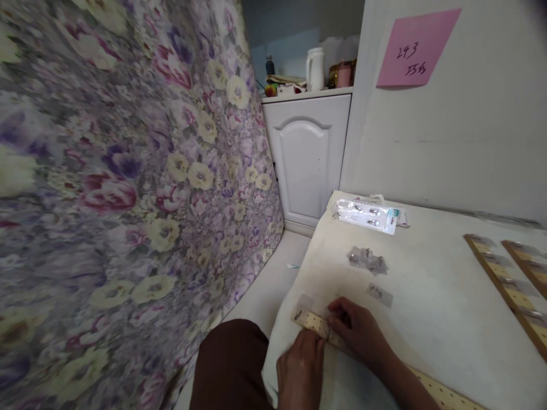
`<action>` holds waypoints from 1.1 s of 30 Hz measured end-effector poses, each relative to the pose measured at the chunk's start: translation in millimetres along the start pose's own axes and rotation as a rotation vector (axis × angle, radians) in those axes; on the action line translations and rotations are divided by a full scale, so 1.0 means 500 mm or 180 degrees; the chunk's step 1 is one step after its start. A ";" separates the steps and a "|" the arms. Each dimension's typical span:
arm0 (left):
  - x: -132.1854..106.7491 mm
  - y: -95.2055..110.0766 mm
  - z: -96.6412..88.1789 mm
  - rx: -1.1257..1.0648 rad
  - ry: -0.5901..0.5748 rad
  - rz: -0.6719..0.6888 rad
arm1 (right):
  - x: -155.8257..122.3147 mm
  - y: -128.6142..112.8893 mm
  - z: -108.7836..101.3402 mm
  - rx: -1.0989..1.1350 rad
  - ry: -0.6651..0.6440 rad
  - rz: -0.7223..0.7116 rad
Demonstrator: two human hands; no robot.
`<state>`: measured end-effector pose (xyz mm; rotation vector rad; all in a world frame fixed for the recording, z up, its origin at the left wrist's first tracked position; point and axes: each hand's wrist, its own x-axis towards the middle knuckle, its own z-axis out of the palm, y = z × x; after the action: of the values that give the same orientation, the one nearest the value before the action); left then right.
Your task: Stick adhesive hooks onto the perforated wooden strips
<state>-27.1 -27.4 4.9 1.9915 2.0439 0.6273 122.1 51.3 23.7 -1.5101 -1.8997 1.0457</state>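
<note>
My left hand [301, 364] grips the perforated strip [315, 323] on the table [427, 285]; my right hand [354, 329], grip indeterminable, and forearm obstruct its middle, with a single packet [380, 294], packet cluster [367, 259] and blister pack [363, 216] beyond.

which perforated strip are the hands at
The near strip, at the left hand and right hand; the other two strips lie at the picture's right edge, untouched.

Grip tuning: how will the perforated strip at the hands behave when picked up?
The perforated strip looks fairly stiff: its visible stretches run straight. Probably light for its length, being narrow and full of holes. Lifted by one end it may tip, as it seems to continue past the right forearm.
</note>
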 end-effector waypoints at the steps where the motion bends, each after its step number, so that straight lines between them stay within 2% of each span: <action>1: -0.001 -0.002 0.004 -0.0019 0.0015 -0.0004 | 0.000 -0.001 0.000 -0.0007 0.0012 0.0001; 16: 0.000 -0.007 0.009 -0.0085 0.0032 -0.0040 | 0.002 0.003 0.006 -0.0070 0.0064 0.0148; 24: 0.007 0.009 -0.017 -0.0054 -0.0270 -0.0145 | 0.002 0.005 0.011 -0.0015 0.0018 0.0251; 33: 0.006 0.009 -0.027 -0.0274 -0.0342 -0.0173 | 0.006 0.006 0.013 0.0116 -0.0001 0.0167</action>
<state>-29.4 -26.3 19.4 1.8733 1.9669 0.5743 118.0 52.6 17.1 -1.5470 -1.8401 1.0978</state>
